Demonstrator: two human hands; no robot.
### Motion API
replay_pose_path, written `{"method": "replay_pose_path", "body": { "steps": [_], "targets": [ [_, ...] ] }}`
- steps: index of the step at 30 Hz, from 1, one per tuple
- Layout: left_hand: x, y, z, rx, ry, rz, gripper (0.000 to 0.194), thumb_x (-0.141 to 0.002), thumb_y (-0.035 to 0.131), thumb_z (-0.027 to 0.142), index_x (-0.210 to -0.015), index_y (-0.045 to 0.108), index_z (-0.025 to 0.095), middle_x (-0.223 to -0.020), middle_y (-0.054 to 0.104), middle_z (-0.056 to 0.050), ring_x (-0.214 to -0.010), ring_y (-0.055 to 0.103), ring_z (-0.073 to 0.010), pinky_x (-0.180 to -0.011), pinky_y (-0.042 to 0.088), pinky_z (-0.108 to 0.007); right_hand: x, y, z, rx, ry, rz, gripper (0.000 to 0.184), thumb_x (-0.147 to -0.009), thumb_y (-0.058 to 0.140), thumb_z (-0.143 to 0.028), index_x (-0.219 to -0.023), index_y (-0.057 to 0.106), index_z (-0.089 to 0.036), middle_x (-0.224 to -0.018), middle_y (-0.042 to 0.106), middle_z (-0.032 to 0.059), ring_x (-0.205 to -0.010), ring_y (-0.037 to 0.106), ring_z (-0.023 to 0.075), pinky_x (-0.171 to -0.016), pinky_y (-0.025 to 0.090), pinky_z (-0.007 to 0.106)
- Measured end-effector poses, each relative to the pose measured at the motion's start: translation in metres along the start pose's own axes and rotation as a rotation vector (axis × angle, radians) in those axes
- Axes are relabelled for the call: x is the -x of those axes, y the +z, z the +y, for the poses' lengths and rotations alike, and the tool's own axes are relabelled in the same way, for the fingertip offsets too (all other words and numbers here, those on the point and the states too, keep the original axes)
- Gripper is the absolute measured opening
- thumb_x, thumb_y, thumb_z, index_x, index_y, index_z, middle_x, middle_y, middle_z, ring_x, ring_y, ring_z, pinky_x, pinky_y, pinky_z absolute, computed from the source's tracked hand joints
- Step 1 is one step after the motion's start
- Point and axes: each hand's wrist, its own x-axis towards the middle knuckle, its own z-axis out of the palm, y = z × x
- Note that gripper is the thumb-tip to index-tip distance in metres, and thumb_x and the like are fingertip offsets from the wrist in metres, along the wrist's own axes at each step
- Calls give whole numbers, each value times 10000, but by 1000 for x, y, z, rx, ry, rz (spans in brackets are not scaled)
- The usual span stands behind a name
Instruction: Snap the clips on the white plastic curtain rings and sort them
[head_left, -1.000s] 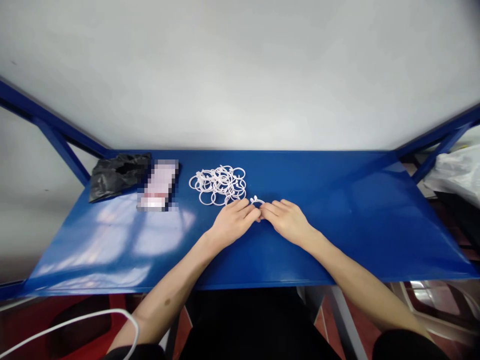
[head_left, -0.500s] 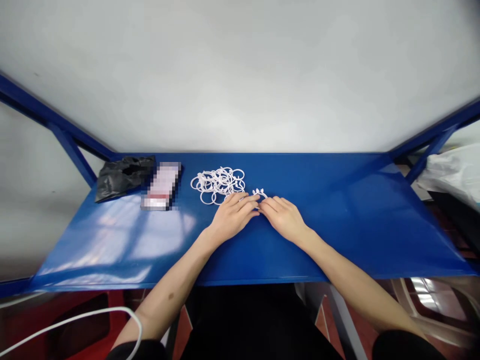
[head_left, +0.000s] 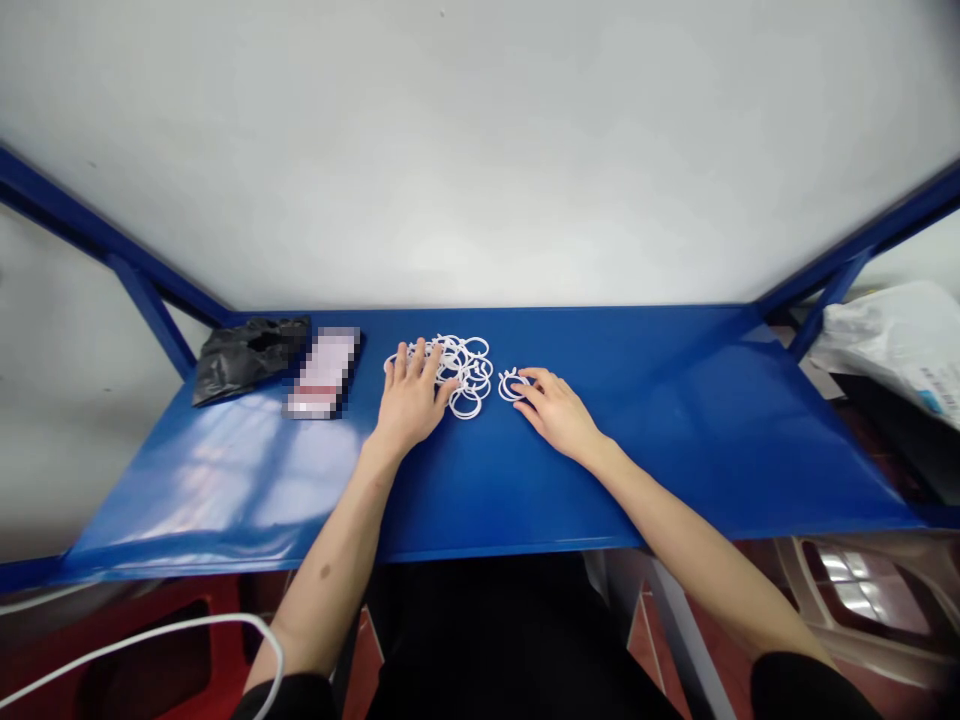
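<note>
A pile of thin white rings with small knobs or tabs lies near the middle of the blue table. My left hand rests over the pile's left side with its fingers spread, covering some of the rings. To the right of the pile, my right hand pinches a few white rings between thumb and fingers. These few overlap one another, with their knobs at the top. They are apart from the pile, and their right side is hidden by my fingers.
A phone and a crumpled black plastic bag lie on the table at the left. A pale wall rises behind. Blue frame bars flank both sides. A whitish plastic bag sits beyond the right edge.
My left hand has left my right hand and moved left onto the pile, its fingers spreading. My right hand stays near the same spot, the few rings now showing more clearly.
</note>
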Motion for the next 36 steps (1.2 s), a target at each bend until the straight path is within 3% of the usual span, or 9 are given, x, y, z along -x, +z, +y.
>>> {"method": "replay_pose_path", "body": {
  "steps": [7, 14, 16, 19, 22, 28, 32, 36],
  "targets": [
    [10, 2, 19, 33, 159, -39, 869, -868, 550, 731, -1589, 328, 299, -1700, 195, -94, -1535, 55, -523, -1171, 194, -742, -9, 5, 0, -75, 28, 26, 194, -983, 565, -227, -1142, 668, -189, -1300, 594, 156, -1117, 632, 273, -980, 547, 498],
    [11, 2, 21, 28, 111, -24, 944, -858, 410, 843, -1603, 294, 276, -1705, 167, -102, -1555, -8, -474, -1179, 89, -764, -14, -2, -12, -34, 172, 116, 301, -933, 571, -251, -1213, 619, -151, -1344, 561, 181, -1191, 616, 311, -993, 545, 497],
    [8, 3, 20, 22, 78, -10, 922, -891, 349, 827, -1616, 253, 264, -1705, 163, -102, -1563, 14, -446, -1190, 64, -750, -19, -1, -16, -39, 141, 104, 420, -953, 588, -360, -1316, 580, -148, -1459, 497, 193, -1328, 529, 335, -1090, 482, 523],
    [5, 4, 17, 7, 50, 4, 899, -938, 294, 780, -1624, 220, 203, -1700, 157, -134, -1568, 61, -419, -1221, 64, -699, -30, 5, -21, -45, 26, -41, 668, -958, 570, -563, -1498, 457, -185, -1639, 321, 157, -1518, 289, 369, -1213, 317, 587],
    [4, 4, 13, -7, 63, -11, 848, -971, 279, 731, -1611, 268, 174, -1696, 164, -144, -1568, 81, -413, -1241, 95, -654, -41, 14, -23, -45, 19, -150, 743, -964, 501, -652, -1562, 391, -225, -1680, 257, 119, -1563, 160, 379, -1242, 226, 622],
    [5, 5, 11, 14, 149, -35, 696, -1021, 261, 631, -1596, 319, 244, -1693, 223, -85, -1572, 88, -390, -1253, 71, -639, -54, 20, -15, 48, 72, -29, 694, -1018, 376, -626, -1492, 497, -134, -1595, 411, 184, -1523, 285, 376, -1245, 215, 608],
    [5, 10, 11, 33, 246, -19, 631, -1043, 274, 534, -1615, 255, 269, -1703, 195, -58, -1583, -6, -354, -1260, 18, -631, -58, 20, -6, 76, 118, 137, 559, -1057, 327, -538, -1347, 622, -161, -1394, 603, 163, -1367, 485, 339, -1206, 287, 586],
    [5, 13, 10, -4, 245, -1, 668, -1035, 306, 527, -1625, 210, 230, -1713, 131, -92, -1578, -27, -373, -1251, -1, -643, -52, 16, 0, 27, 217, 234, 537, -1057, 324, -549, -1270, 645, -176, -1272, 640, 144, -1213, 558, 321, -1098, 410, 530]
  ]
}}
